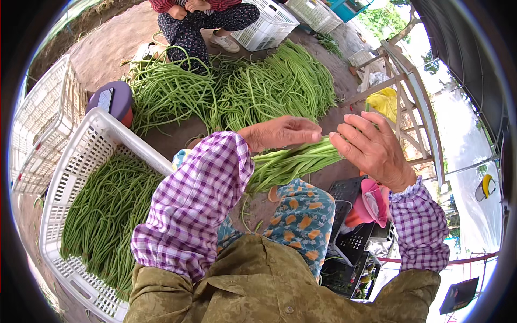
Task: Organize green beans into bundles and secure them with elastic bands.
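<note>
A bundle of long green beans [297,159] lies across in front of me, above my knees. My left hand [282,132] is over the bundle's upper side, its fingers stretched towards the right; its grip is hard to make out. My right hand [367,149] is at the bundle's right end with curled fingers, and a bean tip shows behind them; whether it grips the bundle is unclear. Beyond my hands, a large heap of long green beans [274,89] lies on the ground. To the left, a white plastic crate [139,141] holds many long beans [109,218] laid lengthwise.
Stacked white crates [44,129] stand at the far left, beside a purple-topped stool [117,97] with a phone on it. Another person [185,36] sits beyond the heap. A wooden frame [416,105], black crates [343,242] and a pink container [371,202] are at the right.
</note>
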Demonstrator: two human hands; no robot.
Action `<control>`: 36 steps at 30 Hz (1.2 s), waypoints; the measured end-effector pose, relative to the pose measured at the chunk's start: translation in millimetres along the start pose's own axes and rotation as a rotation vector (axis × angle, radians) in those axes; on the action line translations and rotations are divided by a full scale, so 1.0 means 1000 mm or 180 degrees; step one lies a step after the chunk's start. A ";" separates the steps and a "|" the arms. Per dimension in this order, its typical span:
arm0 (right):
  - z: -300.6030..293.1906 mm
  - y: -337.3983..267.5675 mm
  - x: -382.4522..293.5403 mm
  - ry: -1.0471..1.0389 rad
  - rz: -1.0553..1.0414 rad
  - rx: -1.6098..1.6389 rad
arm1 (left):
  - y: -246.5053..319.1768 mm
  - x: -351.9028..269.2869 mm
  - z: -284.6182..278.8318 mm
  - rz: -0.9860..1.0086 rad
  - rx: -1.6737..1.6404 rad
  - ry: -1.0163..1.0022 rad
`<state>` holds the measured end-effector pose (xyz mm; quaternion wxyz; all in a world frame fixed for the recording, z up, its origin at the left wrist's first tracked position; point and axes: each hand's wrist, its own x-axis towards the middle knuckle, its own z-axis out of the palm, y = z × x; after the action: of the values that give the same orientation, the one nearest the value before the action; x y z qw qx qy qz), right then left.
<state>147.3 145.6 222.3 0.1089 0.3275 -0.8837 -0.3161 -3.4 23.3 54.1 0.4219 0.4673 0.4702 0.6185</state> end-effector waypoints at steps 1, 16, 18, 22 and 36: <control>-0.001 0.000 -0.001 0.0062 0.0026 -0.0065 | -0.003 0.001 0.004 -0.0155 -0.0451 -0.0357; 0.059 0.003 0.008 0.0399 0.1716 0.0197 | -0.044 0.000 0.023 -0.0056 -0.2364 -0.0075; 0.067 -0.005 0.007 0.1451 0.2616 0.1391 | -0.040 0.001 0.020 -0.0001 -0.2295 0.0588; 0.090 -0.053 -0.003 0.1528 0.3321 0.3184 | -0.040 0.004 0.008 0.0116 -0.2193 0.1015; 0.142 -0.082 0.015 0.2028 0.3688 0.5545 | -0.035 0.006 0.001 0.0556 -0.1072 0.1561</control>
<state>121.2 157.1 59.7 0.1958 -0.1066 -0.7555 0.6161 -1.3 36.6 21.0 0.3126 0.2663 0.4069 0.8160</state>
